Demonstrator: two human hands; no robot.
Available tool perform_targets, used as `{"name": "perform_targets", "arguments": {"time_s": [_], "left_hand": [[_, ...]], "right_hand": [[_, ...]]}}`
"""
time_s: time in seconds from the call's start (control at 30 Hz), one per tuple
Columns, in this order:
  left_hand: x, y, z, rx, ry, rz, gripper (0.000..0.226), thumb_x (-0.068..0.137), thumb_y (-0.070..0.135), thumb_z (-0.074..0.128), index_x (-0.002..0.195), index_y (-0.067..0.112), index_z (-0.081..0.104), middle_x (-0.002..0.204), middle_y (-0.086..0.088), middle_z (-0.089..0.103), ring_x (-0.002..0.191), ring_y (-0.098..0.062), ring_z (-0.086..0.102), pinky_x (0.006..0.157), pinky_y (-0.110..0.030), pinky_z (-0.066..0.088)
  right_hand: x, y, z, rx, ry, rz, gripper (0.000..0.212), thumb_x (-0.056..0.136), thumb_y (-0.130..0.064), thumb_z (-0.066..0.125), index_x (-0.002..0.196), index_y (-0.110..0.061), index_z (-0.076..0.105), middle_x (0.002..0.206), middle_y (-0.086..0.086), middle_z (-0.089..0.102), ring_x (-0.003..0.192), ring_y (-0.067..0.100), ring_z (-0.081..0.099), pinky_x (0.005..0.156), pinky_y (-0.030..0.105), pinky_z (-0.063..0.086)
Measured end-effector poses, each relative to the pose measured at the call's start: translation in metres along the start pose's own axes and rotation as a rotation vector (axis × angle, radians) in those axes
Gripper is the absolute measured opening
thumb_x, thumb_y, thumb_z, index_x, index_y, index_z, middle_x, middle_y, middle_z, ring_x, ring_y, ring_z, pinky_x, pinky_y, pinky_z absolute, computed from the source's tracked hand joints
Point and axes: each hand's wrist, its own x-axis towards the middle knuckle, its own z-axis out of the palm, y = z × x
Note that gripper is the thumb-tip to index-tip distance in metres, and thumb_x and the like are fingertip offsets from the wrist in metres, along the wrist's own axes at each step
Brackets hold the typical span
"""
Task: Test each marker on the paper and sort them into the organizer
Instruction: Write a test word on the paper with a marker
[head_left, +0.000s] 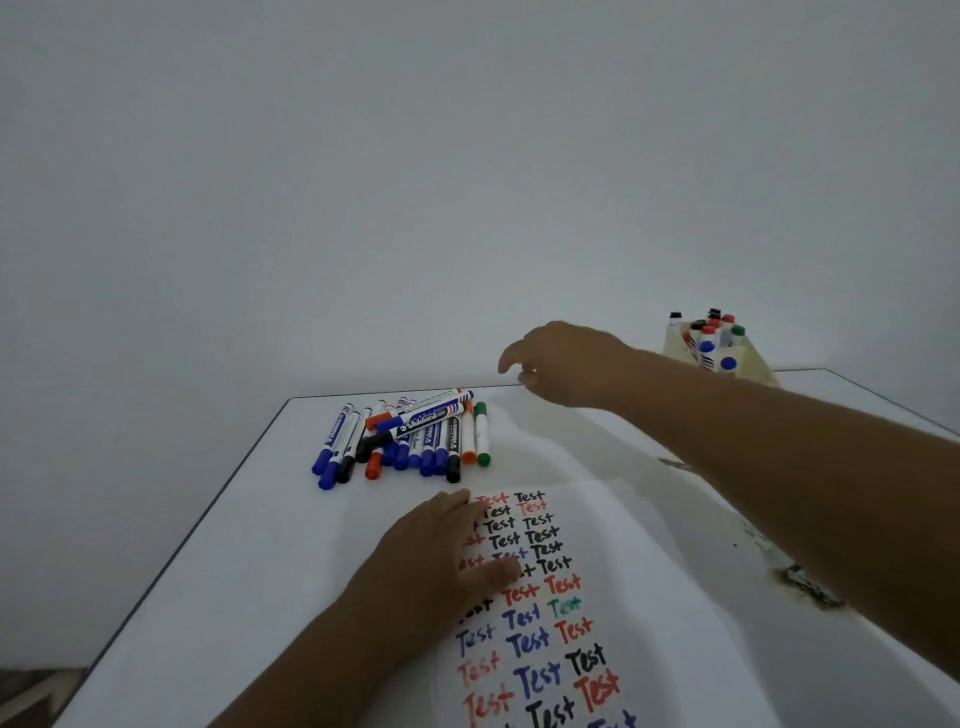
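A pile of several whiteboard markers (410, 436) with blue, black, red, orange and green caps lies at the far left of the white table (249, 551). The paper (618, 561), covered with "Test" words in several colours, lies in front of me. My left hand (441, 556) rests flat on the paper's left edge, fingers straight. My right hand (561, 364) hovers above the table's far edge, to the right of the pile, with loosely curled fingers holding nothing. The cream organizer (727, 358) at the far right holds several upright markers.
A plain white wall rises behind the table. Dark stains and chipped spots (800, 582) mark the table's right side. The table's left edge (171, 561) drops to a dark floor at bottom left.
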Motion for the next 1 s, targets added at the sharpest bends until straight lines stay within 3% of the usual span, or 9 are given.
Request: {"name": "perform_targets", "arguments": {"time_s": [0.13, 0.47, 0.6, 0.73, 0.87, 1.0], "left_hand": [[0.001, -0.001, -0.002, 0.001, -0.007, -0.013, 0.085, 0.082, 0.079, 0.040, 0.152, 0.039, 0.016, 0.161, 0.015, 0.011, 0.147, -0.009, 0.010, 0.118, -0.038, 0.012], [0.011, 0.001, -0.004, -0.057, 0.028, -0.064, 0.078, 0.082, 0.076, 0.046, 0.147, 0.037, 0.027, 0.156, 0.013, 0.024, 0.141, -0.011, 0.022, 0.116, -0.039, 0.019], [0.011, 0.000, -0.005, -0.103, 0.032, -0.073, 0.075, 0.082, 0.074, 0.049, 0.146, 0.039, 0.029, 0.154, 0.015, 0.026, 0.140, -0.009, 0.022, 0.115, -0.038, 0.017], [0.012, -0.002, -0.006, -0.125, 0.062, -0.072, 0.074, 0.082, 0.073, 0.050, 0.145, 0.040, 0.029, 0.154, 0.018, 0.024, 0.140, -0.008, 0.021, 0.116, -0.038, 0.018], [0.012, -0.004, -0.006, -0.165, 0.198, -0.060, 0.068, 0.084, 0.067, 0.053, 0.144, 0.041, 0.031, 0.153, 0.019, 0.024, 0.141, -0.006, 0.017, 0.117, -0.036, 0.018], [0.010, -0.008, -0.003, -0.152, 0.464, -0.037, 0.063, 0.089, 0.060, 0.052, 0.144, 0.039, 0.031, 0.151, 0.018, 0.025, 0.141, -0.005, 0.013, 0.119, -0.034, 0.014]], "right_hand": [[0.024, -0.037, 0.030, 0.030, -0.090, -0.071, 0.032, 0.104, -0.026, 0.046, 0.129, -0.040, 0.060, 0.124, -0.005, 0.059, 0.119, 0.018, 0.051, 0.090, 0.039, 0.048], [0.074, -0.069, 0.066, 0.041, -0.079, -0.158, 0.033, 0.104, -0.038, 0.049, 0.134, -0.037, 0.062, 0.117, 0.000, 0.056, 0.116, 0.023, 0.044, 0.092, 0.040, 0.048], [0.083, -0.072, 0.084, 0.028, -0.013, -0.222, 0.028, 0.099, -0.036, 0.058, 0.125, -0.033, 0.070, 0.095, -0.004, 0.042, 0.096, 0.017, 0.034, 0.079, 0.036, 0.045], [0.086, -0.070, 0.093, -0.007, 0.072, -0.276, 0.022, 0.096, -0.033, 0.064, 0.116, -0.026, 0.073, 0.105, -0.001, 0.055, 0.101, 0.019, 0.045, 0.075, 0.031, 0.044], [0.082, -0.064, 0.086, 0.057, 0.148, -0.314, 0.019, 0.094, -0.033, 0.067, 0.109, -0.024, 0.073, 0.107, -0.003, 0.061, 0.107, 0.020, 0.049, 0.074, 0.029, 0.040], [0.059, -0.058, 0.073, 0.114, 0.298, -0.340, 0.012, 0.087, -0.029, 0.071, 0.096, -0.023, 0.075, 0.085, -0.006, 0.069, 0.096, 0.023, 0.057, 0.076, 0.038, 0.046]]}}
